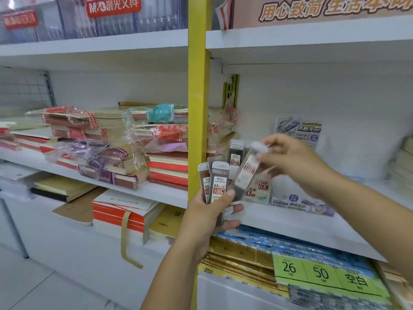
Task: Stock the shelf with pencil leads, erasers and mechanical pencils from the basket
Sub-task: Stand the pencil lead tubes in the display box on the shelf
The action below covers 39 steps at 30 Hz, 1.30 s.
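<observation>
White shelf, lead cases in fingers

Shelving: white shelf boards ran in tiers across two bays in front of me.
Upright: a yellow post stood between the bays, crossing my view from top to bottom.
Back wall: a plain white back panel closed the right bay; a wire grid showed at my far left.
Rail: a yellow slotted rail stood against the panel, just right of the post.
Floor: a pale floor with faint seams lay at my lower left.
Light: bright and even, with soft shadow under each board.
</observation>
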Motion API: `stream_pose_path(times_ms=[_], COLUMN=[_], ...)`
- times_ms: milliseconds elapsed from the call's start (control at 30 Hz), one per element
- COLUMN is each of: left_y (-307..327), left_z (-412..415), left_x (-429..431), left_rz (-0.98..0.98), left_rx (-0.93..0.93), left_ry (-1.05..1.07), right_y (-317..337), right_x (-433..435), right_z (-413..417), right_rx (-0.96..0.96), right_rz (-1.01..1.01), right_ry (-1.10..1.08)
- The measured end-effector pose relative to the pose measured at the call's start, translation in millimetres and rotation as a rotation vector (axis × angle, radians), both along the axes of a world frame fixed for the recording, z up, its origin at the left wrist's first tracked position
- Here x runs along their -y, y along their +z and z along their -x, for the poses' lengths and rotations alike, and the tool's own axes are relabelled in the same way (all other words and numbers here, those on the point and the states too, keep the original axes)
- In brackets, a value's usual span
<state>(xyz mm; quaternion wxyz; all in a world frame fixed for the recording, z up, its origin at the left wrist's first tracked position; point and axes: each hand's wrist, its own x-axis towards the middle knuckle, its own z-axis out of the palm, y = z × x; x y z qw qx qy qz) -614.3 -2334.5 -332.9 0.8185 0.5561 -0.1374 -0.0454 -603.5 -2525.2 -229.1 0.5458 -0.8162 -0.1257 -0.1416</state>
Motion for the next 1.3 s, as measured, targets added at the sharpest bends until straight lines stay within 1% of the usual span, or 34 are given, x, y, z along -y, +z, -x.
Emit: stream_pose_path(times_ms=[33,67,100,167,300,333,400,533,667,800,833,867,900,933,967,1033,1067,1100,1200,1300], left_y=[-1,-3,-5,-6,-7,-8,-8,-9,-10,-8,-7,-7,-6,-5,-4,-2,-1,0,0,0], left_z=[-2,-4,-6,-9,-13,-14,-16,-16,-16,-15,-14,-14,-13,-12,-11,-9,-8,-8,-5,-2], left_x=[-2,-4,-6,-10,-14,-15,-15,-16,-16,-15,-14,-13,-12,-11,-10,-7,-6,-4,-2,-2], left_rz=[-0.026,-0.054,-0.075,-0.081,-0.060,-0.056,-0.055,-0.065,-0.072,-0.083,-0.089,-0.090,-0.090,-0.089,-0.092,-0.107,-0.115,-0.123,-0.124,-0.053], left_rx=[0.003,0.006,0.009,0.011,0.010,0.011,0.010,0.007,0.000,-0.003,0.001,0.008,0.015,0.020,0.024,0.033,0.037,0.041,0.062,0.070], left_ry=[0.022,0.041,0.054,0.067,0.086,0.085,0.085,0.081,0.084,0.078,0.076,0.073,0.068,0.061,0.052,0.032,0.022,0.014,-0.014,-0.068], right_y=[8,16,23,30,22,19,15,11,5,4,3,1,0,-3,-5,-11,-14,-18,-24,-27], right_x=[6,11,14,16,11,10,9,9,11,11,10,9,6,2,-3,-14,-18,-21,-23,-17], right_z=[-6,-12,-19,-32,-56,-61,-68,-75,-79,-71,-65,-57,-46,-35,-23,-5,-1,0,-1,-4], right_rx=[0.043,0.115,0.193,0.306,0.408,0.423,0.397,0.294,0.336,0.337,0.379,0.421,0.434,0.396,0.313,0.122,0.049,0.009,-0.026,-0.107], right_rz=[-0.099,-0.143,-0.112,0.077,0.555,0.643,0.714,0.735,0.903,1.040,1.029,0.966,0.851,0.710,0.583,0.395,0.319,0.260,0.140,-0.005], right_ry=[-0.053,-0.113,-0.168,-0.239,-0.296,-0.301,-0.294,-0.316,-0.358,-0.411,-0.407,-0.385,-0.335,-0.258,-0.161,0.024,0.080,0.107,0.105,0.125])
